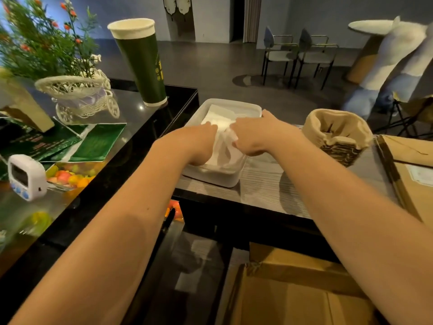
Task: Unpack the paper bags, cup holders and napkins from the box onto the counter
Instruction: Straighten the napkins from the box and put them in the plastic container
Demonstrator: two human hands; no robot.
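Both hands meet over a white plastic tray (pixel 248 108) at the centre of the view. At about 11 o'clock of the tray's middle, the left hand (pixel 201 143) reaches down into the tray, its fingers hidden behind the stack of white napkins (pixel 221 123) so that the grip cannot be told for certain; it presses against the stack's left side. Opposite it, at 1 o'clock, the right hand (pixel 254 134) curls its fingers round the clear wrapping and the napkins' right side. Between the two hands the napkins stand inside the tray, which rests on a grey ribbed counter (pixel 264 191).

Near the tray at 3 o'clock stands a brown stack of pulp cup holders (pixel 339 137). Farther out at 3 o'clock a cardboard box (pixel 412 174) lies on the counter, and at 5 o'clock an open cardboard box (pixel 293 294) sits below it. At 10 o'clock a tall green paper cup (pixel 143 64) stands on a black glossy counter (pixel 100 174), with a wicker cart planter (pixel 79 95) and a white timer (pixel 25 177) farther out at 9 o'clock.
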